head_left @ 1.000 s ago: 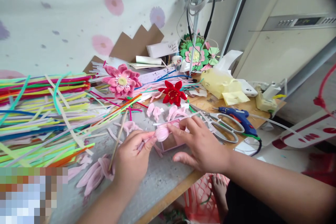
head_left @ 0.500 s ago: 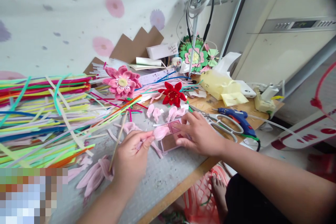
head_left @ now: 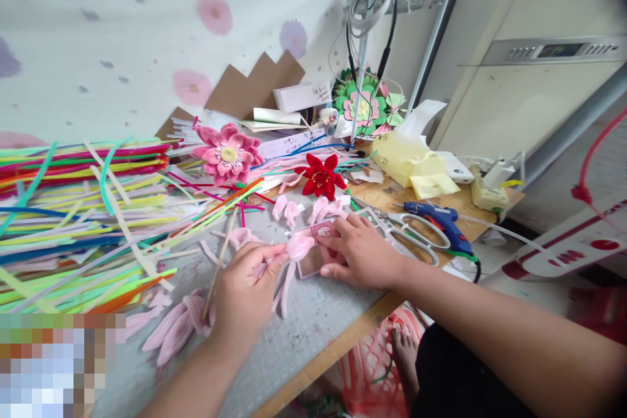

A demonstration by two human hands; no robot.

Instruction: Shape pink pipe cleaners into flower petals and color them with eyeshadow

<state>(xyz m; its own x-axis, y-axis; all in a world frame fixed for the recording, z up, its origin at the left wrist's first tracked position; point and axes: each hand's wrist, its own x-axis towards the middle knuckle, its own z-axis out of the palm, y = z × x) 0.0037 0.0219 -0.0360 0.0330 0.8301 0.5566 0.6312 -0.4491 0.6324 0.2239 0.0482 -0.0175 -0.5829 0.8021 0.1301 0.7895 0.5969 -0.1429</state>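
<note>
My left hand (head_left: 252, 287) is closed in a pinch on the base of a pink pipe-cleaner petal (head_left: 300, 247), its fuzzy rounded end pointing right. Thin pink tails (head_left: 283, 297) hang just below it. My right hand (head_left: 362, 251) lies over a flat pink-rimmed case (head_left: 309, 266) resembling a makeup palette, with a pink section and a brownish, mirror-like panel. Its fingers are stretched out and touch the case, partly covering it. More pink petals (head_left: 326, 209) lie behind the case, and another bundle of pink petals (head_left: 177, 330) is left of my left wrist.
Many coloured pipe cleaners (head_left: 83, 209) cover the table's left side. A pink flower (head_left: 228, 153) and a red flower (head_left: 321, 176) stand behind my hands. Scissors (head_left: 416, 235), a blue glue gun (head_left: 435, 219) and a yellow tissue pack (head_left: 406, 157) lie to the right.
My right hand has moved slightly left and down onto the case, its fingers flatter now. The left hand still pinches the petal; the pink tails below it hang differently.
</note>
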